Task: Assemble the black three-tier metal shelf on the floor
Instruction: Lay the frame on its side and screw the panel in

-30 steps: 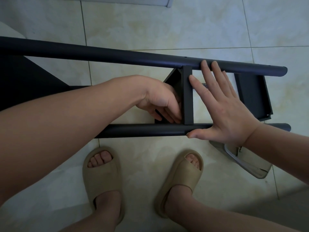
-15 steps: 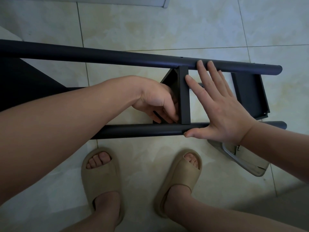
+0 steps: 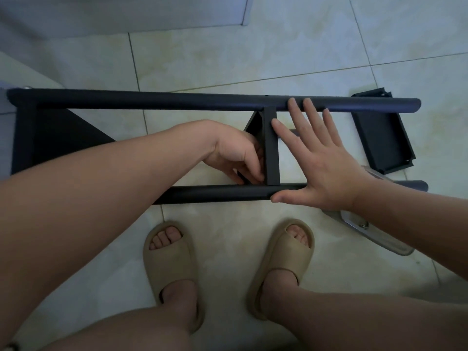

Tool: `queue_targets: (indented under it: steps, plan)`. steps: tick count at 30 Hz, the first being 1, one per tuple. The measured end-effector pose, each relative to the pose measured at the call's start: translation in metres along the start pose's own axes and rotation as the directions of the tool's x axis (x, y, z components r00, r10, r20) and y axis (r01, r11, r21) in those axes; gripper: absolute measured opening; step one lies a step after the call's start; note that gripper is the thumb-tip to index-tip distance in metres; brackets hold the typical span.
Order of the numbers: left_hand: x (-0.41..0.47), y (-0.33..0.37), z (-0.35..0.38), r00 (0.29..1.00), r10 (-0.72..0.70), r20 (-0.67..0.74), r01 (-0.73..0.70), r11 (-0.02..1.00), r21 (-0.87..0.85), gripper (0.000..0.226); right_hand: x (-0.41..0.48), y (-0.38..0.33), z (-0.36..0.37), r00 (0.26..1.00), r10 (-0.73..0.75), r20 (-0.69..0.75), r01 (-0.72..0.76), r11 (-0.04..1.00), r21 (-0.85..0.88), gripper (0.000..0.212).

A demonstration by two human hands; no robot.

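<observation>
The black metal shelf frame lies sideways on the tiled floor, with a far pole [image 3: 177, 103] and a near pole [image 3: 215, 195] running left to right. A middle shelf panel [image 3: 271, 148] stands edge-on between the poles. My left hand [image 3: 235, 155] reaches in from the left, its fingers curled at the panel's lower left edge near the near pole. Flat against the panel's right side lies my right hand [image 3: 321, 160], fingers spread and straight, thumb along the near pole. A bigger black panel [image 3: 50, 138] fills the frame's left end.
A loose black shelf panel [image 3: 382, 145] lies on the floor at the right, behind the poles' free ends. A clear plastic bag with a metal part [image 3: 367, 229] lies under my right wrist. My feet in beige slippers [image 3: 169, 257] stand just in front of the frame.
The view has shifted so more of the frame's left end and the loose panel show. Both hands stay at the middle panel in nearly the same pose.
</observation>
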State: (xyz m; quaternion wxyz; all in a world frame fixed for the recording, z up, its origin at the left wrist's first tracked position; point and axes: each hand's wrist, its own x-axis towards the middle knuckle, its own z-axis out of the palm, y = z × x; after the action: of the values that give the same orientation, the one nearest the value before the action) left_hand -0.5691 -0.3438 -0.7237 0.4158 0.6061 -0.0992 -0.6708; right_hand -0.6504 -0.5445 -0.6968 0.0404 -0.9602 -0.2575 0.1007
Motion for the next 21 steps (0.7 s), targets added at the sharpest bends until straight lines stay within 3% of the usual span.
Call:
queue_targets:
  steps: [8, 17, 21]
  plan:
    - [-0.001, -0.001, 0.017, 0.99, -0.137, -0.038, 0.14, 0.988, 0.068, 0.032, -0.02, -0.008, 0.009, 1.0, -0.026, -0.007, 0.026, 1.0, 0.009, 0.118]
    - [0.001, -0.007, 0.012, 0.967, -0.254, -0.007, 0.253, 0.966, -0.051, 0.016, -0.009, -0.002, 0.005, 0.999, -0.036, 0.012, 0.036, 0.999, -0.003, 0.117]
    - [0.004, 0.0, 0.006, 0.959, -0.283, -0.026, 0.282, 0.959, -0.024, 0.012, -0.005, 0.0, 0.004, 0.999, -0.046, 0.023, 0.046, 0.999, -0.005, 0.117]
